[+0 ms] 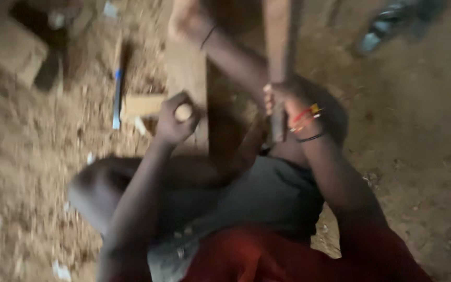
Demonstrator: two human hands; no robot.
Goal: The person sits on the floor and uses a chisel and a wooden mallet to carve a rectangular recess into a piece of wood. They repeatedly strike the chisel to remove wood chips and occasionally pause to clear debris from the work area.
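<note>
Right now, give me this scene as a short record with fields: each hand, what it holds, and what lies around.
view: blurred head camera looking down
left hand: closed around a pale round handle end
right hand: gripping an upright wooden piece; bracelets on the wrist
plank: lies ahead of the left hand
block: pale wood, just left of the left hand
blue tool: lies on the ground left of the block
ground: covered in wood shavings
sandal: top right

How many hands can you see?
3. The left hand grips a pale wooden handle end in the middle. The right hand holds an upright wooden piece. Another person's hand is at the top. The picture is blurry, so more may be hidden.
</note>
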